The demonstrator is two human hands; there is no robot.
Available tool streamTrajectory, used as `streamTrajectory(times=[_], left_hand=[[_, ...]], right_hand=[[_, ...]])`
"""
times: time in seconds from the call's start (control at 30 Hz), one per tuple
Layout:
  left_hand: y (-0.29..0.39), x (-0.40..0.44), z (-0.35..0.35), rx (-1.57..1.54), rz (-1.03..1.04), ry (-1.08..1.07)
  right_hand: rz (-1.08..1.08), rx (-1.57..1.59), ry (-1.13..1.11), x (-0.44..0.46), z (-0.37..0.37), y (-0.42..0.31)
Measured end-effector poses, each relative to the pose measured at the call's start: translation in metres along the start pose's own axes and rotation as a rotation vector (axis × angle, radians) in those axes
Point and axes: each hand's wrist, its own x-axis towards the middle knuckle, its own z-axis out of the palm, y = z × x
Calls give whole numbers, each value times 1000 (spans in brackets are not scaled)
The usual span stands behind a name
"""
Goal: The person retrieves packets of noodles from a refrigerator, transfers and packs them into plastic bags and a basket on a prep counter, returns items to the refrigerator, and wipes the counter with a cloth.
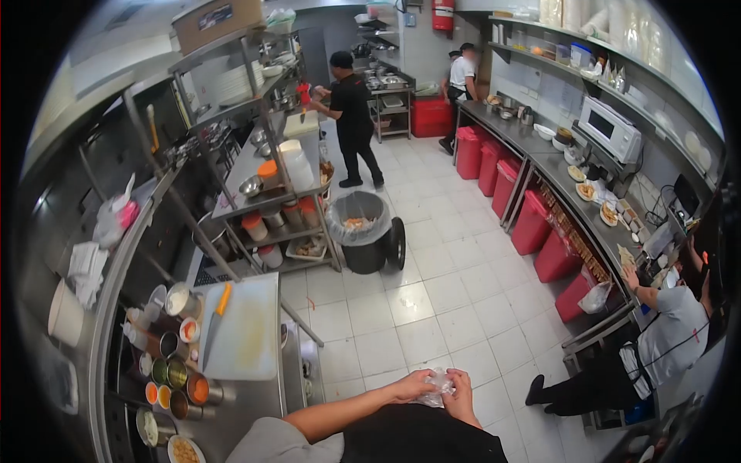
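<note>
My left hand (412, 386) and my right hand (461, 392) are close together in front of my dark apron, over the floor. Between them is a crumpled clear plastic bag (439, 381), with the fingers of both hands closed on it. Whether anything is inside the bag I cannot make out. To the left, a steel counter carries a white cutting board (245, 328). An orange-handled knife (219, 307) lies along the board's left side.
Sauce containers (176, 374) crowd the left counter. A lined trash bin (359, 224) stands ahead in the aisle. Red bins (532, 224) line the right counter, which holds plated food (587, 190) and a microwave (610, 131). One person (351, 116) works ahead, another (668, 332) at right, others farther back.
</note>
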Motion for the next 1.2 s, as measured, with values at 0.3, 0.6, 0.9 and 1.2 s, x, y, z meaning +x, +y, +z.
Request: streamTrajectory(times=[0.3,0.6,0.9,1.2], left_hand=[[62,66,-80,254,386,660],[46,56,-208,17,379,1308],[117,145,-364,-36,356,1168],[456,202,-477,635,804,1301]], right_hand=[[73,51,-437,166,-69,23],[47,-67,-689,273,-47,40],[139,-204,-739,356,-6,41],[301,-306,-612,457,27,4]])
